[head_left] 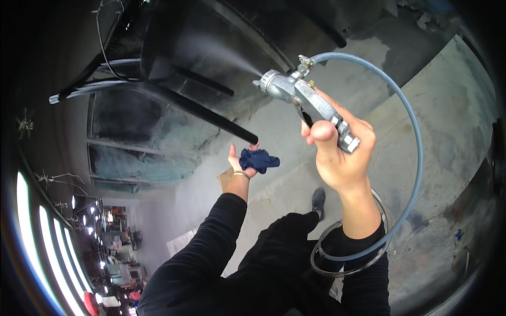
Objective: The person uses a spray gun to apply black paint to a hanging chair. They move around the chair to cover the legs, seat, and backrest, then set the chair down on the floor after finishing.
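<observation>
A silver metal spray gun (313, 102) is gripped in my right hand (348, 147), with my fingers around its handle. Pale mist (221, 55) leaves its nozzle toward the upper left, over a black tubular frame (205, 116). A grey-blue hose (414, 131) runs from the gun's fitting and loops around my right forearm. Lower and to the left, my left hand (235, 162) holds a crumpled dark blue cloth (259, 160). Its fingertips are at the end of one black tube; whether they press on it is partly hidden.
Bent wires (100, 47) hang by the frame at upper left. Behind it stands a paint-stained panelled wall (142, 163). A large stained sheet (437, 116) lies at right. Lit tube lamps (50, 237) and a cluttered workshop area (118, 231) show at lower left.
</observation>
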`<state>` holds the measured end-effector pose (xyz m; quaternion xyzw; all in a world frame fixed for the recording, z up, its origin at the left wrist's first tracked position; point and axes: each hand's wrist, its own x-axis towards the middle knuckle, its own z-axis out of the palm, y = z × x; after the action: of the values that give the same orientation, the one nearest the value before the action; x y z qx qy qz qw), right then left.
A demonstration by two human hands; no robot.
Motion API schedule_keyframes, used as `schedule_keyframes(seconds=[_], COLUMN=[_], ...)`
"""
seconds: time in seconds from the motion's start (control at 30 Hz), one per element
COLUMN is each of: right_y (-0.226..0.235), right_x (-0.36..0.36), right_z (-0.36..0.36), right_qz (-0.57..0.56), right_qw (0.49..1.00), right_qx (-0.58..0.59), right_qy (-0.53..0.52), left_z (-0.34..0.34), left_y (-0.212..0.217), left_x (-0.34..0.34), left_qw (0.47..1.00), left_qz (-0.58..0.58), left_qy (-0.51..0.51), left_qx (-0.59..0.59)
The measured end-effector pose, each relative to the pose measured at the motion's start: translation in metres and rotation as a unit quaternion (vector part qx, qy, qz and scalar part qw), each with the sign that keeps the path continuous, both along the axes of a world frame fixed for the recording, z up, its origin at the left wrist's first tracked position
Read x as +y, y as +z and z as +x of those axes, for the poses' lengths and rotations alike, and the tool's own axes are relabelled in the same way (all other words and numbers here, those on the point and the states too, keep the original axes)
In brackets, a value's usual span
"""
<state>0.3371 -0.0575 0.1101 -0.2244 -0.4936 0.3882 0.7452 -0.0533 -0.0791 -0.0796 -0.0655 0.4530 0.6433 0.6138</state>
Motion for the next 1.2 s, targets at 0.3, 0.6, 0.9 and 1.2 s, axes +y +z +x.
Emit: schedule_keyframes(seconds=[0.3,0.6,0.9,1.2], right_y=[0.041,0.124,0.196,0.196], right_x=[-0.039,-0.071,-0.099,-0.085], right_z=[0.036,0.057,-0.004,-0.015], right_qz=[0.125,0.033,0.249,0.144], right_qw=[0.977,0.983,0.945,0.951], right_qx=[-0.114,-0.137,-0.209,-0.273], right_qy=[-0.127,-0.120,0.025,0.017], left_z=[-0.011,0.000,0.039,0.080], left_y=[-0.009,-0.003,-0.044,-0.055], left_x=[-0.004,-0.006,0.023,0.051], left_qw=[0.998,1.000,0.999,0.982], left_qz=[-0.017,-0.030,-0.013,-0.022], left_qy=[-0.036,0.003,-0.025,-0.170], left_qx=[0.049,-0.009,-0.023,0.079])
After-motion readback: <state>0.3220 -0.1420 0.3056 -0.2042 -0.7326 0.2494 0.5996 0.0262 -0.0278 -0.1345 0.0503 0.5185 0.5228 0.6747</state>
